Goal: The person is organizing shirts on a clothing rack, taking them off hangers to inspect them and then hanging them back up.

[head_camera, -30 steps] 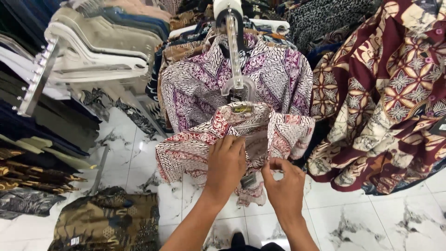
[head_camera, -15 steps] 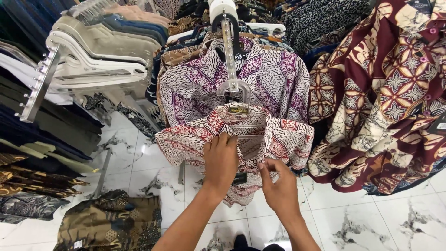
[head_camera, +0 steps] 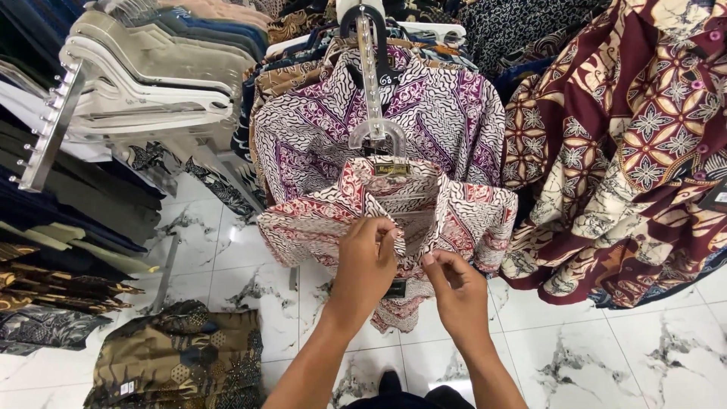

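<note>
Shirt (head_camera: 454, 216) in red, white and black pattern hangs on a clear plastic hanger (head_camera: 376, 132) at the middle of the view, in front of a purple and white patterned shirt (head_camera: 447, 113) on the same rack arm. At far left, a slanted metal rail (head_camera: 47, 129) carries a row of white hangers (head_camera: 144, 83) with plain folded trousers, and darker folded clothes are stacked below them. A brown and gold patterned garment (head_camera: 178, 363) lies low on the left, above the white marble floor (head_camera: 606, 348). The left hand (head_camera: 367, 265) is closed on the shirt's front edge just below the collar, its grip narrow, fingertips pinching the cloth. Just beside it, the right hand (head_camera: 457, 291) is raised to the same front strip, thumb and forefinger close together at the cloth; whether they hold a button I cannot tell. At far right hangs a large maroon and cream flowered shirt (head_camera: 628, 144).
</note>
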